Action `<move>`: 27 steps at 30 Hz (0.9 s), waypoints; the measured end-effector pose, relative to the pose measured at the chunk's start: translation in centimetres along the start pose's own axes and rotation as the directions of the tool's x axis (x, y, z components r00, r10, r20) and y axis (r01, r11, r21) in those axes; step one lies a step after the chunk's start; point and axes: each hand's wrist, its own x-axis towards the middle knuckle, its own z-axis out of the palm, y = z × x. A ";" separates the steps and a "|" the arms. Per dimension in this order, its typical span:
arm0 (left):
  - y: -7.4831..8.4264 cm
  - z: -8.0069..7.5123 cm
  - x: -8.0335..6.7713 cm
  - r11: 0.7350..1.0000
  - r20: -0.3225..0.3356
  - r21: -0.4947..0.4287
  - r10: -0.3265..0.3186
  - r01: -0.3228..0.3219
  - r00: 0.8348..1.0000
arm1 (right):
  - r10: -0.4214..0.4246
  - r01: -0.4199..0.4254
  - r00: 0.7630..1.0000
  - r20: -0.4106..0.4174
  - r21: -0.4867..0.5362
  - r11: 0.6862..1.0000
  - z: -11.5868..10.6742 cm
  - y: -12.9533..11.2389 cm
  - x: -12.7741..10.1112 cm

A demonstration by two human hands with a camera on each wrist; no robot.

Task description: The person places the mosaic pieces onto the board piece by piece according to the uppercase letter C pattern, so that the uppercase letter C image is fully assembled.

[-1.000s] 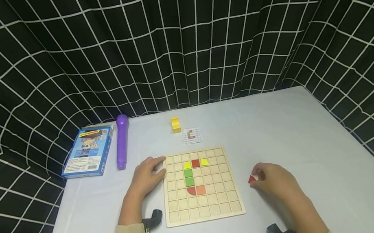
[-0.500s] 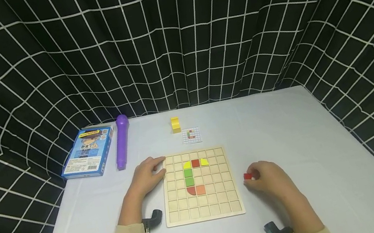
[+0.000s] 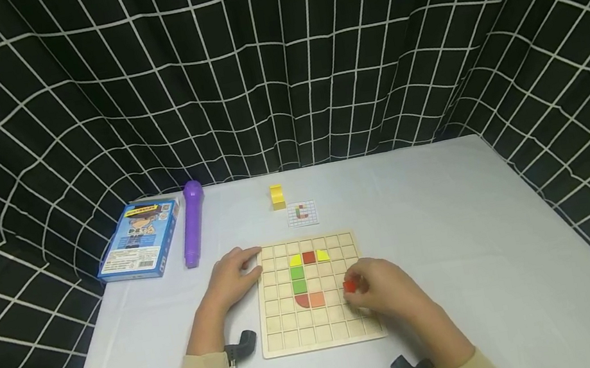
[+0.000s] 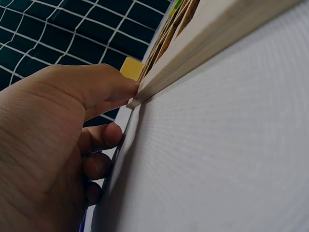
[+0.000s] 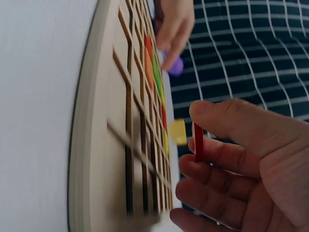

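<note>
A square wooden grid board (image 3: 326, 334) lies on the white table. Between its ridges sit a red square tile (image 3: 309, 258) flanked by yellow tiles (image 3: 323, 256), green tiles (image 3: 300, 286) down one column, a rounded red tile (image 3: 302, 302) and an orange tile (image 3: 317, 299). Straight index finger and thumb of my left hand (image 3: 231, 279) touch the board's left edge near its far corner. Over the board's right side, my right hand (image 3: 387, 289) pinches a small, flat red tile (image 5: 198, 142) between thumb and fingers, seen edge-on above the grid in the right wrist view.
Behind the board lies a small printed card (image 3: 302, 214) with a coloured grid pattern, beside a yellow block (image 3: 277, 198). At the far left are a blue box (image 3: 131, 240) and a purple microphone-shaped stick (image 3: 193, 227). A black gridded curtain (image 3: 275, 63) rises behind the table.
The right hand has turned the red tile in its fingers, then carried it left from beside the board to over its right columns. The left hand stays where it was.
</note>
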 end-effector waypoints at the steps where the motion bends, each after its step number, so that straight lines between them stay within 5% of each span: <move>1: 0.0 0.0 0.0 1.000 0.000 0.001 0.001 -0.001 1.000 | -0.026 0.026 1.000 -0.002 -0.025 0.999 0.2 -0.4 0.2; 7: -0.2 0.2 0.1 1.000 -0.001 0.003 0.001 -0.001 1.000 | -0.137 0.136 0.991 0.001 -0.146 0.980 1.6 -1.1 1.3; 15: 0.0 -0.2 0.4 1.000 0.010 0.013 -0.001 0.001 1.000 | -0.053 0.057 0.998 0.034 -0.131 0.990 2.5 -1.0 1.8; 27: -0.2 -0.1 0.2 1.000 0.011 0.017 0.001 -0.001 1.000 | -0.038 0.038 0.999 0.004 -0.120 0.992 2.2 -0.9 2.6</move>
